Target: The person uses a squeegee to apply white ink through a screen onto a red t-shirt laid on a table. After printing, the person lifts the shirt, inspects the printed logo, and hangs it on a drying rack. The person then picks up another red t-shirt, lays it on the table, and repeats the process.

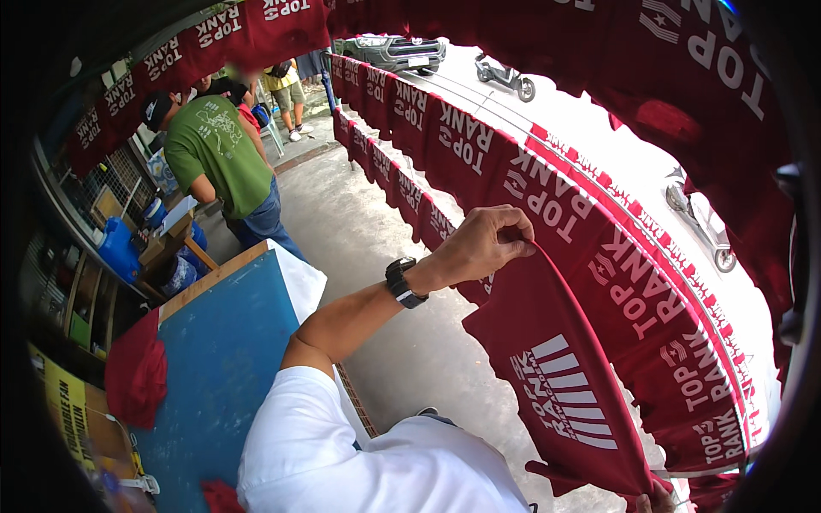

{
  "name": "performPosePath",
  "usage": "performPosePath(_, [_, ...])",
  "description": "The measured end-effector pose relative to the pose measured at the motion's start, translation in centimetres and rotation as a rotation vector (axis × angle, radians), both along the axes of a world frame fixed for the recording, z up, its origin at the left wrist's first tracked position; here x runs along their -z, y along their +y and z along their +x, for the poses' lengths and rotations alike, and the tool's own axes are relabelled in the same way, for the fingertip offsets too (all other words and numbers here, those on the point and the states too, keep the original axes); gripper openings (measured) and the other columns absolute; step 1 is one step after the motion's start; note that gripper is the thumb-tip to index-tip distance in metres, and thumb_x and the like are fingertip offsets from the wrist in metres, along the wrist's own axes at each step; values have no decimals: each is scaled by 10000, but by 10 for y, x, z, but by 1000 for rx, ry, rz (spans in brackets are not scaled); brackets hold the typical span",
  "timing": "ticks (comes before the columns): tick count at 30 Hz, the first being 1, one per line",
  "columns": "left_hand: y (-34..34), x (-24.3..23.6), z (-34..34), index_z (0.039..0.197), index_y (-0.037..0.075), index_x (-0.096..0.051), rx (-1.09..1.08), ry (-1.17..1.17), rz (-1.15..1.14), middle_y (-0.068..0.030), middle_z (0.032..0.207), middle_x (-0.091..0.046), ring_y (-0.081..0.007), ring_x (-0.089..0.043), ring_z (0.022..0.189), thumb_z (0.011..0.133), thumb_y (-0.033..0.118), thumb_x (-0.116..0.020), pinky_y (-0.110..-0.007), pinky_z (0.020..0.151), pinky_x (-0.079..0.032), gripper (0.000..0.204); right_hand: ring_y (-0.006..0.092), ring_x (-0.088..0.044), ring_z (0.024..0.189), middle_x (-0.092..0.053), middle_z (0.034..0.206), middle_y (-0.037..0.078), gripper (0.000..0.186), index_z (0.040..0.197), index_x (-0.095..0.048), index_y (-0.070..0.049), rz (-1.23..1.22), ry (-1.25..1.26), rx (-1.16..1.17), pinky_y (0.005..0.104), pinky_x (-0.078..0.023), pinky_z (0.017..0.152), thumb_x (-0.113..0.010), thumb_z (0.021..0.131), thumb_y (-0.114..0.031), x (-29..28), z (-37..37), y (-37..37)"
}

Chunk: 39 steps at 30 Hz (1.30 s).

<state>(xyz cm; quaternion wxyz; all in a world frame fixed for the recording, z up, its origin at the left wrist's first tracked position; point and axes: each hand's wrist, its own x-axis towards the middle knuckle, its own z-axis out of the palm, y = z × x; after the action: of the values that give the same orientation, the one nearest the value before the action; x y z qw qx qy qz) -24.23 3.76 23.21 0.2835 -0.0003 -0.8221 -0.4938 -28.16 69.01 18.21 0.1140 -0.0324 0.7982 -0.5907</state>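
Note:
My left hand (489, 245), with a black watch on its wrist, is raised near the middle of the view. Thumb and fingers pinch the upper corner of a dark red cloth (547, 342) with a white striped print. The cloth hangs stretched on a slant down to the right. At the lower edge, my right hand (655, 502) grips its bottom end; only a few fingers show. Just behind it are rows of similar dark red cloths (466, 141) hung along lines.
A blue-topped table (231, 342) stands at the left, with red cloth (137, 376) at its edge. A person in a green shirt (218, 154) bends beside blue containers (120, 248). Beyond the hanging cloths are a parked vehicle (393, 53) and scooters (505, 77). More cloths hang overhead.

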Motion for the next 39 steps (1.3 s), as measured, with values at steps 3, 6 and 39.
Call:
performPosePath(3, [-17,1,8,997,59,-718,-105,10,-179,-11,1076,-639,-84,-665,916,932,64,-849,-261,810,-607,147,169,-657,1115,-643,1210,63,223,1176,-769,81,52,-38,-2,274,-534,977,-745,955,98,13,-11,-3])
performPosePath(6, [-32,3,17,983,68,-712,-130,17,-182,-11,1134,-597,-114,-656,1003,916,91,-869,-284,858,-610,172,176,-660,1114,-652,1206,73,213,1171,-763,78,75,3,-6,284,-534,979,-740,959,90,23,-24,-21])
performPosePath(39, [-17,31,31,966,-1,-745,14,43,-377,-146,1336,-720,-340,-643,1304,867,-83,-779,-426,1031,-563,133,212,-688,1042,-735,1143,136,170,1112,-696,45,391,538,159,339,-553,914,-598,986,103,24,15,-93])
